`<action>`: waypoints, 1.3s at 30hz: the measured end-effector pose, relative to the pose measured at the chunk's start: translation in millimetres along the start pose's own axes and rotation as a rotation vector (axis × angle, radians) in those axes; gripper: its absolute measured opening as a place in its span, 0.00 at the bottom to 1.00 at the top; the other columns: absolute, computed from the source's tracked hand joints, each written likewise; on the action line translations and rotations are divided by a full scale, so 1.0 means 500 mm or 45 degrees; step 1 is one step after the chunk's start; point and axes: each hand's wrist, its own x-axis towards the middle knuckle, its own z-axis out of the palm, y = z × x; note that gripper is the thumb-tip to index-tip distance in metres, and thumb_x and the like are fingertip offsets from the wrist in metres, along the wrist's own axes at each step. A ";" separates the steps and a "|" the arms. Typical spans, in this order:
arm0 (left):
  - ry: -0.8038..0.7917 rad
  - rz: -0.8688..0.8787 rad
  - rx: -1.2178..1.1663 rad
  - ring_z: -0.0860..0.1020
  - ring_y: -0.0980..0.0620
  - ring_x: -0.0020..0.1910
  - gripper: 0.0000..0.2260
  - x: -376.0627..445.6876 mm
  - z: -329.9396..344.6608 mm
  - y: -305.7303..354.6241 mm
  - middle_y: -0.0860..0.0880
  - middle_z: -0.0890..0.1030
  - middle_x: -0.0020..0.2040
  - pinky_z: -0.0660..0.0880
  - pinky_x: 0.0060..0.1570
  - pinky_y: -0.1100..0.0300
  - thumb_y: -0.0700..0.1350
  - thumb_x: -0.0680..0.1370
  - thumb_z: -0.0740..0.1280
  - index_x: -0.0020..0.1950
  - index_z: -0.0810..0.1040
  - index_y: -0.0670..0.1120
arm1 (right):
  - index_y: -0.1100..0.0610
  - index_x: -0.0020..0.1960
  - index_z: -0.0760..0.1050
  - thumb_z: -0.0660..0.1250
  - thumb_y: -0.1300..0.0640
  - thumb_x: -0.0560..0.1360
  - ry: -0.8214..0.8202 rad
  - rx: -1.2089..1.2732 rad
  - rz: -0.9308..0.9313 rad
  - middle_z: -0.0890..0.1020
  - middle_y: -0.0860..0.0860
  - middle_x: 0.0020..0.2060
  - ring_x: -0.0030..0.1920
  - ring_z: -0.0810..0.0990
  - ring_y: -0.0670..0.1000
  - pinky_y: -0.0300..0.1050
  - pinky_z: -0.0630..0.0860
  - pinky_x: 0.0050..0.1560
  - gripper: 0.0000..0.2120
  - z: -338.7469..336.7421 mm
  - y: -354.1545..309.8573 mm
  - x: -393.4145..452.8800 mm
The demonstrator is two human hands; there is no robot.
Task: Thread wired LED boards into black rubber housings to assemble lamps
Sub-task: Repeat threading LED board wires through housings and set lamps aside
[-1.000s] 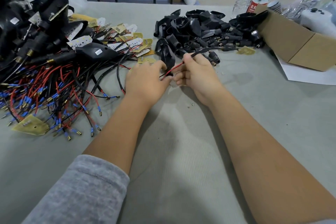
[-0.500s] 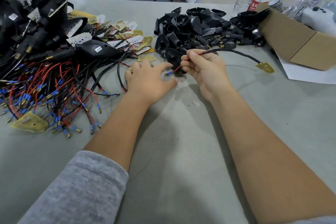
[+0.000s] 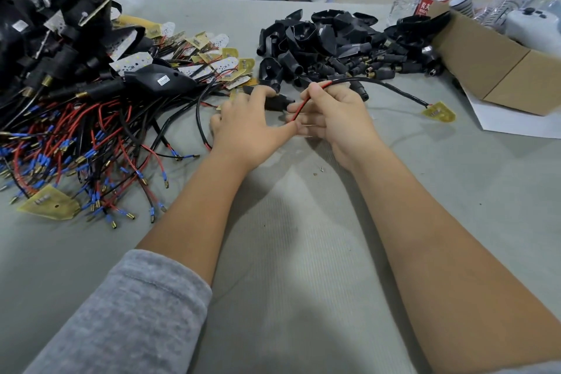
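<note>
Biggest change from half a second back: my left hand has slid forward off the bare cloth and is now on top of a black rubber housing, fingers draped over it with the index reaching toward the pile. Can't honestly tell if it's gripping the housing or just resting on it, since the hand covers most of it. Before, that hand was lying flat with nothing under it.

My right hand hasn't gone far. It's pinching the red wire between thumb and fingers, and the wire now runs down steeper toward the left thumb, with its lower end right where the two hands meet. The blue-tipped end I could see earlier is hidden now.

From the pinch, the black sheathed cable arcs right across the table to the small yellow LED board, which lies flat on the grey cloth, roughly where it was, near the cardboard box.

The pile of empty black housings sits just beyond my hands, and the tangle of wired boards is off to the left, both unchanged.
</note>
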 end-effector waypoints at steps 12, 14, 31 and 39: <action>-0.258 0.011 0.176 0.49 0.45 0.78 0.21 0.006 0.002 -0.005 0.47 0.62 0.77 0.46 0.72 0.42 0.67 0.77 0.53 0.69 0.62 0.68 | 0.58 0.42 0.73 0.57 0.55 0.83 0.228 -0.100 -0.146 0.77 0.51 0.29 0.27 0.74 0.47 0.39 0.73 0.29 0.14 -0.007 0.009 0.008; -0.215 0.014 0.114 0.55 0.47 0.76 0.16 0.005 0.001 -0.004 0.50 0.71 0.70 0.49 0.72 0.42 0.67 0.76 0.55 0.61 0.69 0.64 | 0.58 0.42 0.73 0.58 0.56 0.83 0.251 -0.077 -0.162 0.77 0.51 0.29 0.27 0.74 0.47 0.39 0.73 0.30 0.13 -0.009 0.007 0.008; 0.015 0.007 -0.578 0.76 0.59 0.48 0.14 0.004 -0.016 -0.001 0.55 0.79 0.50 0.69 0.46 0.71 0.38 0.73 0.70 0.52 0.75 0.55 | 0.65 0.50 0.75 0.66 0.64 0.79 0.209 0.067 -0.230 0.83 0.58 0.39 0.37 0.84 0.51 0.46 0.83 0.44 0.03 -0.007 0.005 0.006; 0.031 -0.039 -1.064 0.82 0.49 0.53 0.21 -0.005 -0.017 0.012 0.48 0.83 0.52 0.78 0.57 0.52 0.35 0.71 0.75 0.53 0.72 0.56 | 0.62 0.45 0.73 0.62 0.65 0.80 0.068 0.266 -0.163 0.83 0.58 0.38 0.35 0.83 0.51 0.41 0.81 0.39 0.05 0.007 0.003 -0.001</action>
